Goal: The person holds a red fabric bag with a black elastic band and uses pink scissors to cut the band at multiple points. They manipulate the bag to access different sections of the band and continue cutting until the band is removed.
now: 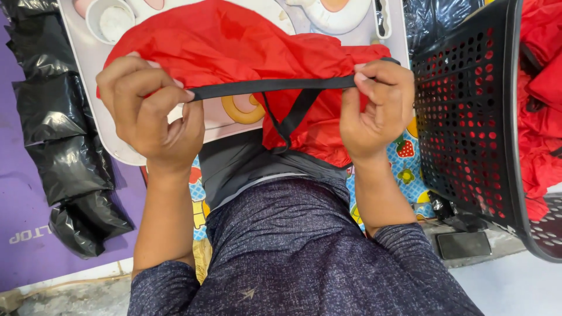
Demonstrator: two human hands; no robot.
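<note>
A red fabric piece (pixel 234 47) with a black strap (pixel 269 86) lies across a small white table (pixel 88 64) in front of me. My left hand (pixel 146 108) pinches the strap's left end between thumb and fingers. The strap's right end is pinched by my right hand (pixel 374 108). The strap is stretched taut and level between both hands, and a second black strap (pixel 293 117) hangs down from its middle in a V. The red fabric bunches behind and below the strap, over my lap.
A black perforated plastic basket (pixel 468 117) full of more red fabric (pixel 541 88) stands at the right. Black plastic bags (pixel 52 117) lie on a purple mat (pixel 23 222) at the left. A white cup (pixel 111 20) sits on the table. A dark phone (pixel 463 244) lies on the floor.
</note>
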